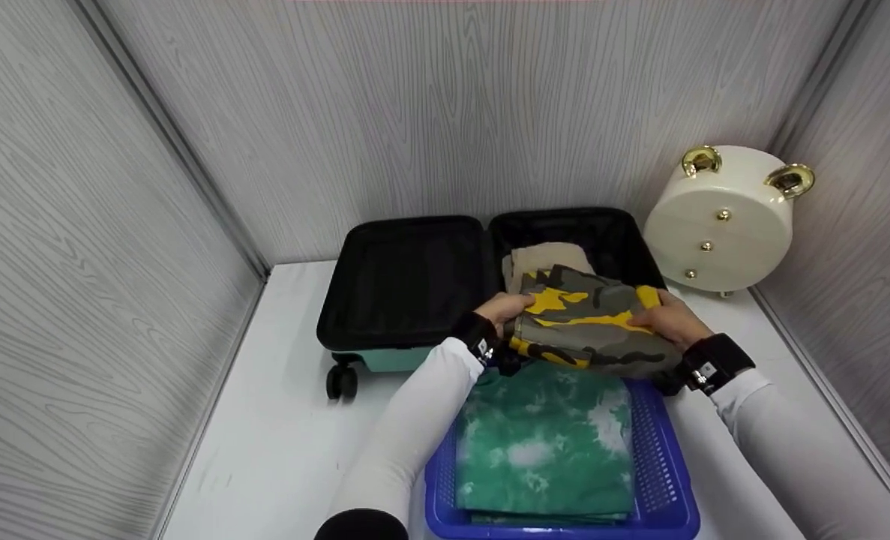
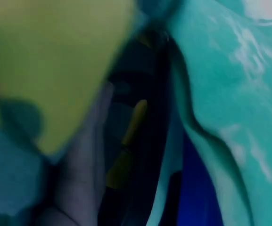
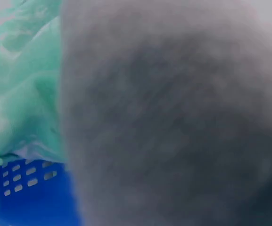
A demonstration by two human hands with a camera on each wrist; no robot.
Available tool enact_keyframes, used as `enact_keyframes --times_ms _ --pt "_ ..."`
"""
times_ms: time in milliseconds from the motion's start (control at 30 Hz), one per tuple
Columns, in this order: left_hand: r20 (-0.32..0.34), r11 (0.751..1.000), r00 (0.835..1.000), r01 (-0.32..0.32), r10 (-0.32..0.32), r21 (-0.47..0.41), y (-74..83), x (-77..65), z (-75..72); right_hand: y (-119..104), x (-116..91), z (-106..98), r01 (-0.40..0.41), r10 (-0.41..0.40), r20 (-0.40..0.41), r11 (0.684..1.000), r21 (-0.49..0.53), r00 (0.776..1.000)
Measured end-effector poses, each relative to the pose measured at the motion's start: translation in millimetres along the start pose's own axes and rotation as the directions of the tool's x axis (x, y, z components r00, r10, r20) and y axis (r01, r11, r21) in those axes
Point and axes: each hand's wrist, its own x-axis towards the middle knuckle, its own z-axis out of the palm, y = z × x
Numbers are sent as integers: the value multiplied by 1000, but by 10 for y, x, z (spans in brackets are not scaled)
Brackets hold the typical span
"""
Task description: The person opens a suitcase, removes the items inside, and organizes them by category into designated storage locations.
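Observation:
A folded grey, yellow and black camouflage garment is stretched between both hands, over the front edge of the open suitcase's right half. My left hand pinches its left edge, and my right hand grips the right side with the thumb on top. Behind it, a beige folded garment lies inside the black-lined suitcase. In the right wrist view, blurred grey cloth fills most of the frame. The left wrist view has the garment's yellow patch close up, hiding most of the fingers.
In front of the suitcase stands a blue perforated basket with folded green-and-white tie-dye cloth in it. A round cream case with gold ear-like loops stands at the back right. Suitcase wheels stick out at the front left.

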Motion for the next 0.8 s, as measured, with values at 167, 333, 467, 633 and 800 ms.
enact_keyframes --times_ms 167,333,467,633,800 --pt "-21 988 999 -38 42 147 -55 41 -12 27 -25 58 80 -79 -20 995 54 997" --pt "-10 996 997 -75 74 -47 -28 3 4 28 -85 31 145 -141 -63 987 65 988" --pt "66 966 997 -21 40 -258 29 -66 6 -26 -134 12 203 -196 -86 976 82 977" --pt "84 944 996 -10 40 -329 9 -95 -3 -78 -217 74 265 -256 -97 959 102 962" --pt "48 941 994 -73 94 -331 48 -210 -21 -88 -379 142 302 -292 -105 947 106 951"
